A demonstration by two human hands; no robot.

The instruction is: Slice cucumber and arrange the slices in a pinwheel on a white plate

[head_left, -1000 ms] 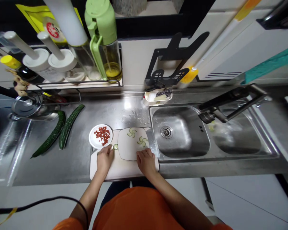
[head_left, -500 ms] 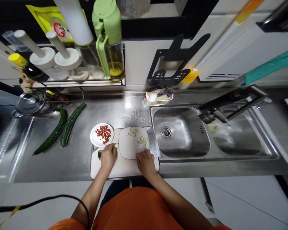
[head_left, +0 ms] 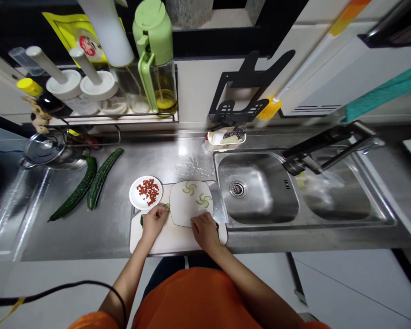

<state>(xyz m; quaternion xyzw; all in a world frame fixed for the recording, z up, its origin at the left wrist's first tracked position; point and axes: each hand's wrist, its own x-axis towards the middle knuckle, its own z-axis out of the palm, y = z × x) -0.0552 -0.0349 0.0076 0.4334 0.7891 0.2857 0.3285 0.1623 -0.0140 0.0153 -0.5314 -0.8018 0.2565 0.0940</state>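
Observation:
My left hand [head_left: 155, 220] pinches a small green cucumber slice [head_left: 166, 207] at the left edge of a white square plate [head_left: 183, 214]. Two pinwheels of thin cucumber slices [head_left: 203, 200] lie on that plate. Over its lower right edge, my right hand [head_left: 205, 230] has its fingers curled together; what they hold, if anything, is hidden. The plate rests on a white cutting board [head_left: 167, 240]. A cleaver blade [head_left: 219, 203] lies along the board's right side. Partly behind my left hand is a dark green cucumber piece [head_left: 142, 220].
A round white plate [head_left: 133, 194] of chopped red bits overlaps the board's upper left corner. Two whole cucumbers [head_left: 102, 178] lie further left. On the right is a double sink [head_left: 260, 187] with a black faucet [head_left: 318, 146]. Bottles and jars fill a rack [head_left: 123, 117] behind.
My left hand has tilted the cucumber slice and raised it slightly. My right hand has shifted a little left along the plate's edge, showing the dark knife handle beside it.

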